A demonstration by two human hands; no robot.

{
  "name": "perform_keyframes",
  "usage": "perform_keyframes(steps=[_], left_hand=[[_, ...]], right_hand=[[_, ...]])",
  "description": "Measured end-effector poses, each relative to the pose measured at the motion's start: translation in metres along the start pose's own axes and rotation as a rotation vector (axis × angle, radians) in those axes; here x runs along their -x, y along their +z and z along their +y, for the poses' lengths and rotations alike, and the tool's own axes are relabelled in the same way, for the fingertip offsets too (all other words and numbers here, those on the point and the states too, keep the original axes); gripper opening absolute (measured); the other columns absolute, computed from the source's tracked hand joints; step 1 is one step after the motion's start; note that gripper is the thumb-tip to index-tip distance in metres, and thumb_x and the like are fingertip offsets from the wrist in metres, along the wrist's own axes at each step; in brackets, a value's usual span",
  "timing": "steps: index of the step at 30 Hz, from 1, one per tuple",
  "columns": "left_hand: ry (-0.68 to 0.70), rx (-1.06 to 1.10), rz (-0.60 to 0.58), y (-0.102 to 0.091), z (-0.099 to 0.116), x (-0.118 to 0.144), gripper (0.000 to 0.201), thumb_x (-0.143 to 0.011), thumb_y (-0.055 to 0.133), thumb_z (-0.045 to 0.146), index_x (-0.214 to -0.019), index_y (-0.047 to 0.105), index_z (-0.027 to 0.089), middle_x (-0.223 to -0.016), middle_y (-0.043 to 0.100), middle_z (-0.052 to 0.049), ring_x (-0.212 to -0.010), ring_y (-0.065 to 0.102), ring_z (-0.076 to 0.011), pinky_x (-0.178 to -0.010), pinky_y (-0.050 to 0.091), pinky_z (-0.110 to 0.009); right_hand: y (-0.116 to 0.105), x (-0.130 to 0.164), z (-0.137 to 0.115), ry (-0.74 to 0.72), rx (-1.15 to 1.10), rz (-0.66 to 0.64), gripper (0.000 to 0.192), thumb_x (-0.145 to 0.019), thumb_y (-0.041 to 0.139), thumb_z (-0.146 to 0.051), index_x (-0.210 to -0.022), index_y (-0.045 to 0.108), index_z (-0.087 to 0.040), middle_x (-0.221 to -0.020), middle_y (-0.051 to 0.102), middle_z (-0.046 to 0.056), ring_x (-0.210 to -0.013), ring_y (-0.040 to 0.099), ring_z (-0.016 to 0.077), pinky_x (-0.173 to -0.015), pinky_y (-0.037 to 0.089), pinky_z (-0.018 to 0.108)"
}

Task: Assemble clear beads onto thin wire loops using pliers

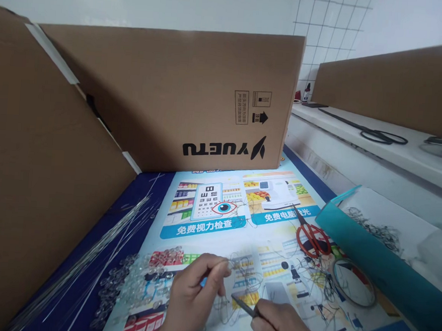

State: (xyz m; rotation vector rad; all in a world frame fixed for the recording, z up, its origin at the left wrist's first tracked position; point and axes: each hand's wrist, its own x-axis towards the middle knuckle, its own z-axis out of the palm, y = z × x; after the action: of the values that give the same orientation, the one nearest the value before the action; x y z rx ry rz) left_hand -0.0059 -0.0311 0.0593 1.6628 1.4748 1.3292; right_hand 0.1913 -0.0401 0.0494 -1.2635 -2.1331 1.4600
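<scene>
My left hand (198, 297) is closed in a pinch at the middle front of the table. From its fingertips run fine loops of thin wire (249, 278), faint against the printed sheet. Low and to the right, my right hand (281, 328) grips a dark, slender pointed tool (244, 305), its tip directed up and left toward the wire. Whether the tool has one or two prongs cannot be made out. Left of my left hand lies a spread of clear glass-like beads (140, 281).
Red-handled scissors (314, 240), a round ring or tape roll (353, 282) and tangled wire scraps lie at right. Beside them stands a teal-sided box (380, 267) holding wire pieces. Long straight wires (97, 247) lie at left. Cardboard boxes (165, 96) wall the back and left.
</scene>
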Motion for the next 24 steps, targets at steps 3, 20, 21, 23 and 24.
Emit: perform_keyframes(steps=[3, 20, 21, 23, 24], left_hand=[[0.027, 0.007, -0.037, 0.0009, -0.0014, 0.0011, 0.017, -0.087, 0.051, 0.024, -0.076, 0.062, 0.017, -0.052, 0.057, 0.004, -0.048, 0.055, -0.0100, -0.053, 0.044, -0.020], [0.228, -0.102, -0.014, 0.0066, -0.0014, 0.0053, 0.012, -0.086, 0.053, 0.019, -0.085, 0.064, 0.019, -0.055, 0.059, 0.004, -0.052, 0.058, -0.0110, -0.056, 0.047, -0.021], [0.234, -0.109, -0.017, 0.0066, -0.0013, 0.0051, 0.012, -0.086, 0.053, 0.018, -0.085, 0.064, 0.019, -0.055, 0.059, 0.004, -0.052, 0.058, -0.0109, -0.056, 0.047, -0.021], [0.251, -0.121, -0.022, 0.0064, -0.0014, 0.0049, 0.011, -0.086, 0.053, 0.017, -0.085, 0.064, 0.018, -0.055, 0.059, 0.004, -0.051, 0.057, -0.0105, -0.055, 0.047, -0.020], [0.265, -0.127, -0.020, 0.0062, -0.0017, 0.0050, 0.011, -0.086, 0.053, 0.017, -0.086, 0.064, 0.018, -0.056, 0.060, 0.003, -0.052, 0.058, -0.0105, -0.055, 0.047, -0.020]], right_hand=[[-0.0002, 0.0005, -0.0024, 0.017, -0.134, 0.039, 0.050, -0.087, 0.021, -0.064, -0.075, 0.041, -0.020, -0.064, 0.044, -0.001, -0.056, 0.043, 0.0119, -0.052, 0.032, 0.023], [0.0044, 0.0011, -0.0016, 0.132, -0.456, -0.008, 0.054, -0.083, 0.032, -0.069, -0.079, 0.048, -0.017, -0.069, 0.049, 0.001, -0.062, 0.049, 0.0116, -0.062, 0.043, 0.024], [0.0038, 0.0007, -0.0023, 0.131, -0.451, -0.010, 0.054, -0.083, 0.032, -0.069, -0.078, 0.048, -0.017, -0.069, 0.049, 0.001, -0.062, 0.049, 0.0116, -0.062, 0.043, 0.024], [0.0030, -0.0002, -0.0033, 0.129, -0.447, -0.018, 0.053, -0.084, 0.032, -0.067, -0.077, 0.048, -0.017, -0.068, 0.049, 0.001, -0.062, 0.049, 0.0115, -0.062, 0.042, 0.024], [0.0028, -0.0008, -0.0033, 0.130, -0.454, -0.021, 0.053, -0.084, 0.032, -0.067, -0.076, 0.047, -0.017, -0.068, 0.049, 0.001, -0.061, 0.049, 0.0114, -0.061, 0.042, 0.024]])
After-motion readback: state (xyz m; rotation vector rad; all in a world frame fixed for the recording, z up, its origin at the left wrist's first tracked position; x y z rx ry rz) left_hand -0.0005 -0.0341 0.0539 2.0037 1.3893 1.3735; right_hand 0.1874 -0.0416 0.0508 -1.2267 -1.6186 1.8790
